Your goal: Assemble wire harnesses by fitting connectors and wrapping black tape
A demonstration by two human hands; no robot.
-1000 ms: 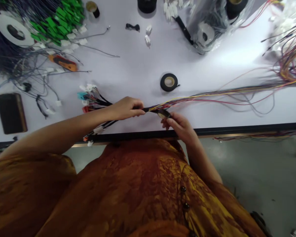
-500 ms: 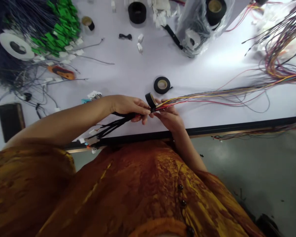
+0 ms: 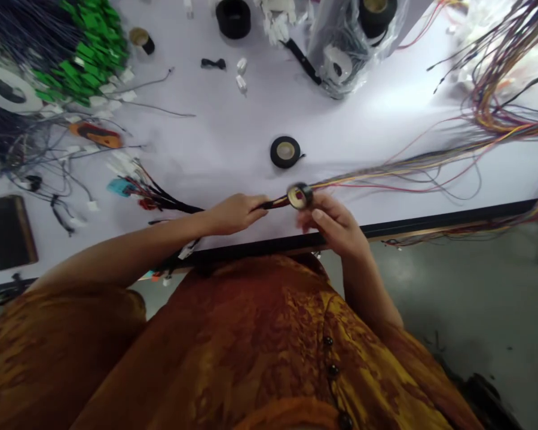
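My left hand (image 3: pixel 240 214) is closed around a wire bundle (image 3: pixel 275 203), whose section by the fingers is wrapped in black tape. Just right of that section, a small roll of black tape (image 3: pixel 291 197) is against the wires, its pale core facing up. My right hand (image 3: pixel 338 227) has its fingers at the roll's right side, gripping it; some fingertips are smeared by motion. Loose multicoloured wires (image 3: pixel 372 172) run right from the roll. To the left, black-wrapped branches (image 3: pixel 173 202) end in white and blue connectors (image 3: pixel 121 187).
Another black tape roll (image 3: pixel 285 151) lies flat beyond the wires. Green connectors (image 3: pixel 94 54), an orange-handled cutter (image 3: pixel 96 135) and a dark box-like object (image 3: pixel 9 232) are at left. A plastic bag (image 3: pixel 341 65) stands at the back. The table's black edge (image 3: pixel 394 227) runs in front of me.
My hands have moved apart, the right one drawing back rightward with the tape roll, which has turned. The branches with connectors have swung up onto the table. The view has shifted slightly.
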